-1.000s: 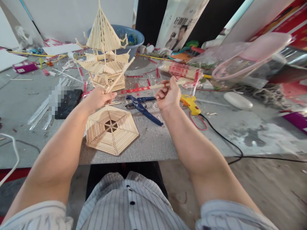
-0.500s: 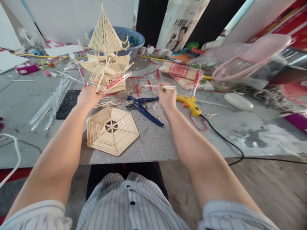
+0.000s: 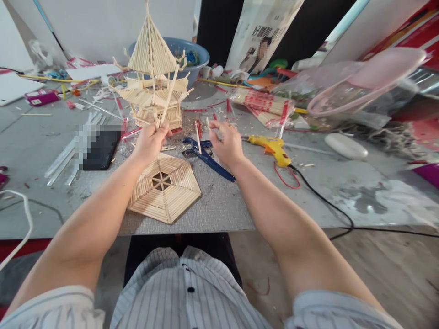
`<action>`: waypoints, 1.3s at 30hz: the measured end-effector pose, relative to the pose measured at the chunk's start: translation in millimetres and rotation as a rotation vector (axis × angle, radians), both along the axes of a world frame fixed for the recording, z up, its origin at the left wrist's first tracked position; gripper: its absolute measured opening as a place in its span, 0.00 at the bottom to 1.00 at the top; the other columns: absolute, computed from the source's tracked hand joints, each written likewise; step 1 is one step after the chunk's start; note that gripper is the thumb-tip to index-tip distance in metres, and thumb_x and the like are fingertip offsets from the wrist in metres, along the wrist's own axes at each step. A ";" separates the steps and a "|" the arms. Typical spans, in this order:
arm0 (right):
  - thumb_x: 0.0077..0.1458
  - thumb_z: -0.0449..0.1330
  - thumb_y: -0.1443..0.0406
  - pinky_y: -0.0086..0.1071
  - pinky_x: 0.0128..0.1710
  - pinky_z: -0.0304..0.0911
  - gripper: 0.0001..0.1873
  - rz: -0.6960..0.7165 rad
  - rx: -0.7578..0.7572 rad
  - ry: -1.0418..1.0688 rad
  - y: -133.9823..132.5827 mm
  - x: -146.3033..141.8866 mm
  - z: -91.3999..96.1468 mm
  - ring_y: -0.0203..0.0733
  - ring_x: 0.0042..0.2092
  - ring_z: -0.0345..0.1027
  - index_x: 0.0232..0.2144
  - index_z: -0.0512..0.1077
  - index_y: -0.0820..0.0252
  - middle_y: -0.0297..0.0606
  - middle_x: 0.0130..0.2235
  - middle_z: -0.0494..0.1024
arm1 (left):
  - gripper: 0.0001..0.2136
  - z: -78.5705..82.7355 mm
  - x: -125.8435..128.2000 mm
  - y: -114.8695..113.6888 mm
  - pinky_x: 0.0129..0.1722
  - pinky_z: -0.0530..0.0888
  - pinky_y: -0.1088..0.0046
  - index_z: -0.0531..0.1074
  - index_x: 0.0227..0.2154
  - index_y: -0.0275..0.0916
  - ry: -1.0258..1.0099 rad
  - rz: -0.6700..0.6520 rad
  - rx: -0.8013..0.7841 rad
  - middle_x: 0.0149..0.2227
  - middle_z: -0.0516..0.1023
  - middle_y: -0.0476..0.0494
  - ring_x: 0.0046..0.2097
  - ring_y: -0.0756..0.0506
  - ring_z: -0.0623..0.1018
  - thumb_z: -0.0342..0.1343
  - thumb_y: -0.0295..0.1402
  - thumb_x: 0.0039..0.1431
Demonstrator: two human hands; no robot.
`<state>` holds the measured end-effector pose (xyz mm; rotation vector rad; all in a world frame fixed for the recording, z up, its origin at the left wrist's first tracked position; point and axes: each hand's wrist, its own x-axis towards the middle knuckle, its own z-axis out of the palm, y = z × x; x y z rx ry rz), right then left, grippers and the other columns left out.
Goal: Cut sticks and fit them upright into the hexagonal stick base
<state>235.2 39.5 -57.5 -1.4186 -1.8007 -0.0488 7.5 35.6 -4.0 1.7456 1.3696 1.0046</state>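
Pale wooden sticks (image 3: 170, 97) rise tilted from the closed fingers of my left hand (image 3: 152, 140). It is in front of a pagoda-like stick model (image 3: 154, 89) with a pointed roof. My right hand (image 3: 227, 142) has its thumb and fingers apart. Just left of its fingertips is a thin stick (image 3: 198, 137), seemingly loose above blue-handled cutters (image 3: 211, 162); a short stick end (image 3: 207, 121) shows closer to the fingers. Below my left hand lies a flat hexagonal stick panel (image 3: 171, 196), partly covered by my wrist.
A yellow glue gun (image 3: 272, 147) with a black cord lies right of my right hand. A dark phone (image 3: 103, 148) and clear glue sticks (image 3: 63, 157) lie at left. Behind are a blue basin (image 3: 200, 59), wrapped stick bundles (image 3: 262, 101) and a white oval object (image 3: 346, 146).
My left hand has moved right and lifted its sticks more upright; the red-marked strip has left it. My right hand has opened from its grip, and a stick is now apart from it.
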 end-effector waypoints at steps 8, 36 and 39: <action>0.51 0.53 0.41 0.53 0.61 0.47 0.44 0.435 0.075 -0.210 -29.7 -43.3 8.2 0.54 0.62 0.54 0.62 0.56 0.61 0.50 0.60 0.64 | 0.11 -0.7 24.1 -18.7 0.29 0.72 0.73 0.70 0.35 0.36 -0.668 -0.230 -0.536 0.22 0.71 0.48 0.24 0.51 0.74 0.47 0.37 0.64; 0.45 0.63 0.49 0.56 0.61 0.45 0.49 0.521 0.020 -0.255 -35.1 -45.3 7.1 0.57 0.62 0.54 0.64 0.50 0.63 0.54 0.60 0.62 | 0.09 -4.2 30.5 -29.5 0.27 0.72 0.73 0.67 0.28 0.34 -0.655 -0.442 -0.652 0.17 0.68 0.50 0.22 0.50 0.74 0.45 0.25 0.63; 0.46 0.62 0.50 0.55 0.61 0.45 0.51 0.531 0.033 -0.246 -35.5 -46.1 6.3 0.56 0.62 0.54 0.65 0.47 0.65 0.55 0.61 0.61 | 0.09 -3.1 30.6 -30.6 0.25 0.71 0.75 0.67 0.28 0.35 -0.645 -0.443 -0.647 0.16 0.66 0.51 0.21 0.51 0.74 0.45 0.25 0.63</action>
